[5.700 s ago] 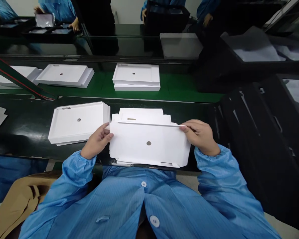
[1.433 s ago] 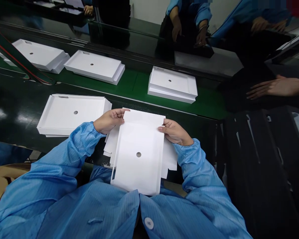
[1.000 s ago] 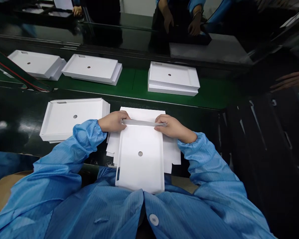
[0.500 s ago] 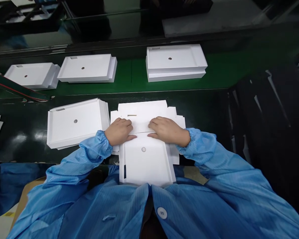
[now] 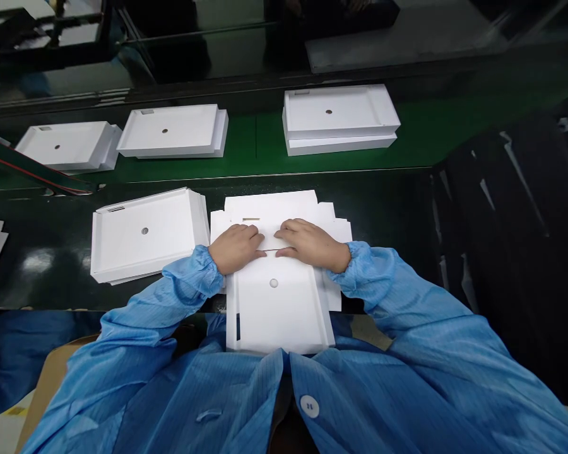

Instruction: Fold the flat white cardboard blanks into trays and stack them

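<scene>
In front of me a partly folded white cardboard tray (image 5: 277, 315) with a round hole lies over flat, notched white cardboard blanks (image 5: 271, 202), its near end against my blue coat. Its near and side walls stand up. At its far edge my left hand (image 5: 237, 248) is closed, thumb on the near side and fingers curled beyond. My right hand (image 5: 310, 244) pinches the same edge in the same way, a short gap away. What lies under the fingertips is hidden. Left of my left hand sits a stack of folded white trays (image 5: 146, 233).
Across the green strip (image 5: 255, 135) stand more stacked trays: a right stack (image 5: 341, 116), a middle stack (image 5: 170, 129) and a left stack (image 5: 66, 145). A dark green bar with a red line (image 5: 33, 167) juts in from the left. Black sheeting (image 5: 511, 239) hangs at the right.
Both hands have slid inward along the tray's far edge, closer to each other. The stacks on the green strip have shifted slightly right in view. The tray stays in place.
</scene>
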Demonstrator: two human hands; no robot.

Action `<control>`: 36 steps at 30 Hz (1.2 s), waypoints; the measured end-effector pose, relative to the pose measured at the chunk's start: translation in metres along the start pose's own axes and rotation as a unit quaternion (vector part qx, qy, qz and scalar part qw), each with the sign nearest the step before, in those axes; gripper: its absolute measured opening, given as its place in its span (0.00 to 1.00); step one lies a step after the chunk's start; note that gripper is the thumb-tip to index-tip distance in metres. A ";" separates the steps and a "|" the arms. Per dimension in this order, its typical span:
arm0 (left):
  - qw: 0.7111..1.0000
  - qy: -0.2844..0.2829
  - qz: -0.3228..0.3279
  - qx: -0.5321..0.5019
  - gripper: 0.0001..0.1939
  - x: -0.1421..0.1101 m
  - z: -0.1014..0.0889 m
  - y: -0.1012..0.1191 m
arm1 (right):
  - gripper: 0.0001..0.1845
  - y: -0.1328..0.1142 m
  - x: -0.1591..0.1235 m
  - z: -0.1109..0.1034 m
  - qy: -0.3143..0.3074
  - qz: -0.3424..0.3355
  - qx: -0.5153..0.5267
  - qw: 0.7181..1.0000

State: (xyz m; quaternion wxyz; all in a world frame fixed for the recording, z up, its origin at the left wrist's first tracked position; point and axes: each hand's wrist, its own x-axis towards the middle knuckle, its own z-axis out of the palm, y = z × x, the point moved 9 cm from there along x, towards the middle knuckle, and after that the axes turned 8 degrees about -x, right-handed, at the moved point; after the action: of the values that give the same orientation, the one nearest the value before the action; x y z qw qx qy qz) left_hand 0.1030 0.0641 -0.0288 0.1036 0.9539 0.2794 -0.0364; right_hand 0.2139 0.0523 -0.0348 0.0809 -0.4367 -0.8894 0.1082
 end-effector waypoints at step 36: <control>0.995 0.025 -0.074 0.068 0.23 0.008 -0.010 -0.021 | 0.19 -0.004 0.028 -0.004 -0.013 0.008 -0.154 0.988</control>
State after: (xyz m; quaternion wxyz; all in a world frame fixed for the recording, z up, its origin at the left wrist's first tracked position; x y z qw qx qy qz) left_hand 0.0982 0.0875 -0.0237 0.0289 0.9361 0.3483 -0.0393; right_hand 0.1952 0.0728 -0.0282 0.0000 -0.4493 -0.8931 -0.0235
